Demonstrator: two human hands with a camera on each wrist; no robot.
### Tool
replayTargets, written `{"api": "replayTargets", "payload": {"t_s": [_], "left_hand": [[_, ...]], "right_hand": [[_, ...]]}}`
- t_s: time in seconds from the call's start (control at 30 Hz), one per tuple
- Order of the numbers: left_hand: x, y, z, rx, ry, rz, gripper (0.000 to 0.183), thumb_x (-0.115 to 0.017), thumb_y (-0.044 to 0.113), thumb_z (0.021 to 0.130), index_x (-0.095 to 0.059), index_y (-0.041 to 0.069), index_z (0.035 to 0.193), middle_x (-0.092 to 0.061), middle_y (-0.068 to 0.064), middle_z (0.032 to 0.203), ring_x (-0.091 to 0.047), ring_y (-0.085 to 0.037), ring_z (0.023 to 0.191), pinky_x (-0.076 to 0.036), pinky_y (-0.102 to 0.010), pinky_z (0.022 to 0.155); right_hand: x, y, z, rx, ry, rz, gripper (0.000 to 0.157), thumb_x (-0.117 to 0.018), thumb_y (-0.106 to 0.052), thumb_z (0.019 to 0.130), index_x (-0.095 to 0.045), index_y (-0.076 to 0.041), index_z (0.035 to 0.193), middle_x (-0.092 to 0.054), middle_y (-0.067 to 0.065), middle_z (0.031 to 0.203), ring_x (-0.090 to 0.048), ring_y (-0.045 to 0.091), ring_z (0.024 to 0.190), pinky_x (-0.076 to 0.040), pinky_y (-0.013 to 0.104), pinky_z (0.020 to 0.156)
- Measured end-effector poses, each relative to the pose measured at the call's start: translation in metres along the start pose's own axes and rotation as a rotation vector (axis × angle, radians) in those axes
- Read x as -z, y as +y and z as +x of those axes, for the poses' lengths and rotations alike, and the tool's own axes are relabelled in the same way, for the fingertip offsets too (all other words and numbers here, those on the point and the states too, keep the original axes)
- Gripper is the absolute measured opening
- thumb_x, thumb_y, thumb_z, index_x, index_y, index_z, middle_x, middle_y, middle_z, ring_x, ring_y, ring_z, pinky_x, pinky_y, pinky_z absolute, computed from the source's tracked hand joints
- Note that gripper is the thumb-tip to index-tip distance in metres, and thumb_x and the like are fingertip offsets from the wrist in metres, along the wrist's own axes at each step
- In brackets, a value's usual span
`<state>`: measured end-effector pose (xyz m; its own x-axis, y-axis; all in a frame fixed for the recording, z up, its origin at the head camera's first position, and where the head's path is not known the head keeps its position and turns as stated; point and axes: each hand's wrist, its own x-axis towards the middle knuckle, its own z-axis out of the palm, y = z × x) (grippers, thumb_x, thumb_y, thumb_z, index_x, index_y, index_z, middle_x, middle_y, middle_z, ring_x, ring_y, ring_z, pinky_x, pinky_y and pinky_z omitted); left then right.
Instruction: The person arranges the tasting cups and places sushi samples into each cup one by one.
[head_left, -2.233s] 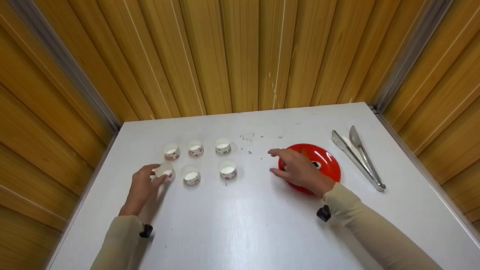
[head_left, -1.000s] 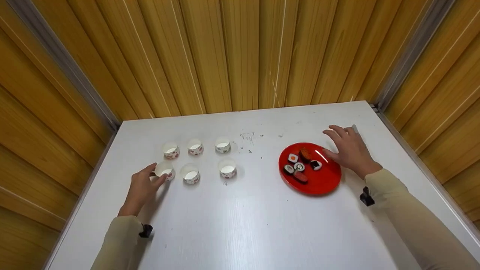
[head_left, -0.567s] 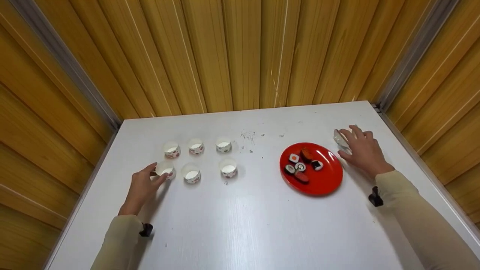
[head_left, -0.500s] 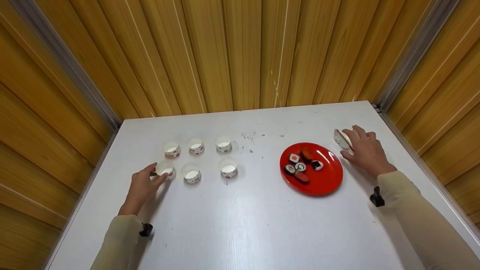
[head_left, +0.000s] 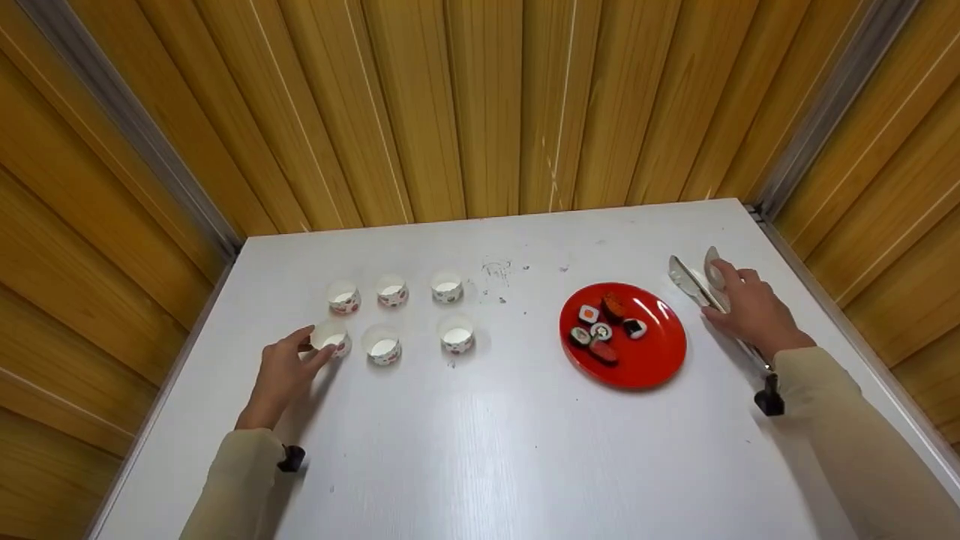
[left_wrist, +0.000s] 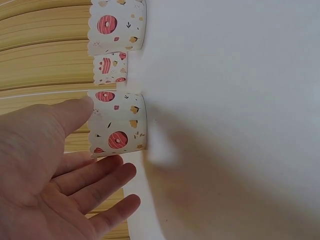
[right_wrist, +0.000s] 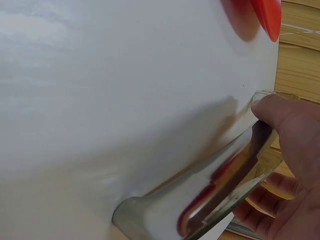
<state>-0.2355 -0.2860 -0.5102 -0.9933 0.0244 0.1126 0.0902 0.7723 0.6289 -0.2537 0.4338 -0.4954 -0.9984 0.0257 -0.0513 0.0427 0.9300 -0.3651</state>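
Note:
In the head view my left hand [head_left: 281, 379] pinches the near-left paper baking cup [head_left: 331, 340], thumb at one side and fingers at the other. The left wrist view shows this white cup [left_wrist: 117, 122] with its pink doughnut print, standing on the table. Over at the right, my right hand [head_left: 756, 311] grips metal tongs [head_left: 686, 277] that lie beside the red plate. Seen from the right wrist, the thumb is on one arm of the tongs [right_wrist: 165, 215], and the fingers curl at the other side.
Several more baking cups [head_left: 392, 291] stand in two rows beside the held one. The red plate [head_left: 652, 367] carries several sushi pieces [head_left: 602, 352] on its left half. Wood-patterned walls [head_left: 480, 112] enclose the white table [head_left: 480, 457] at the back and sides.
My right hand has moved from above the red plate rightward to the tongs and taken hold of them. The left hand stays at the same baking cup.

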Motion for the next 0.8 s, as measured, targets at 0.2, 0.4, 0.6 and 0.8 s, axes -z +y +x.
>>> {"api": "replayTargets", "payload": {"t_s": [0.2, 0.4, 0.6, 0.8], "left_hand": [[0.0012, 0.0013, 0.0005, 0.012, -0.008, 0.007, 0.056, -0.072, 0.024, 0.098, -0.055, -0.009, 0.140, -0.066, -0.028, 0.128, -0.063, -0.042, 0.119, -0.047, -0.057, 0.103], [0.0006, 0.0015, -0.0001, 0.019, -0.006, 0.020, 0.059, -0.073, 0.025, 0.098, -0.054, -0.010, 0.141, -0.064, -0.029, 0.130, -0.063, -0.043, 0.118, -0.048, -0.057, 0.102], [0.0001, 0.0026, -0.0004, 0.022, -0.002, 0.008, 0.059, -0.073, 0.025, 0.098, -0.054, -0.010, 0.141, -0.064, -0.030, 0.131, -0.064, -0.043, 0.117, -0.048, -0.056, 0.102], [0.0012, 0.0040, -0.0010, 0.011, -0.005, 0.004, 0.061, -0.073, 0.025, 0.098, -0.053, -0.012, 0.141, -0.063, -0.032, 0.130, -0.064, -0.044, 0.116, -0.049, -0.056, 0.101]], "right_hand": [[0.0010, 0.0021, -0.0001, -0.014, -0.046, 0.027, 0.096, -0.075, -0.031, 0.094, -0.011, -0.013, 0.162, -0.038, 0.040, 0.135, -0.048, 0.058, 0.114, -0.040, 0.076, 0.094], [0.0006, 0.0031, 0.0006, -0.024, -0.067, 0.044, 0.097, -0.074, -0.031, 0.095, -0.008, -0.013, 0.163, -0.040, 0.040, 0.137, -0.047, 0.059, 0.119, -0.039, 0.075, 0.097], [0.0009, 0.0040, -0.0001, -0.035, -0.077, 0.054, 0.096, -0.073, -0.032, 0.096, -0.007, -0.013, 0.163, -0.040, 0.040, 0.138, -0.047, 0.059, 0.120, -0.039, 0.075, 0.096], [0.0007, 0.0035, -0.0013, -0.040, -0.082, 0.060, 0.096, -0.072, -0.032, 0.097, -0.006, -0.012, 0.163, -0.039, 0.041, 0.140, -0.046, 0.059, 0.121, -0.039, 0.075, 0.096]]}}
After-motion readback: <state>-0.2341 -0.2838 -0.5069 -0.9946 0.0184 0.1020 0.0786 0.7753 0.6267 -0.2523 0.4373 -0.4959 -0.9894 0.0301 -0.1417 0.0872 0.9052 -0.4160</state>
